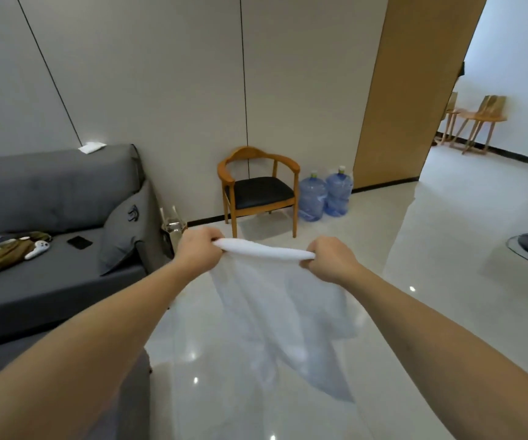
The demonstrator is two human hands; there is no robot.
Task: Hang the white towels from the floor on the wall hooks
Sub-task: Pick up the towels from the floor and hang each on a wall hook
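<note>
Gripping the towel (275, 300) in left hand (199, 251) and right hand (330, 259) fists, its trailing hem could catch underfoot.

Plain white towel (275, 300); grey sofa (50, 198) at nine o'clock. Tan wooden chair (257, 185), black seat; translucent blue water jugs (324, 196).

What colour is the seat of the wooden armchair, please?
Black, on the wooden armchair; head view.
</note>
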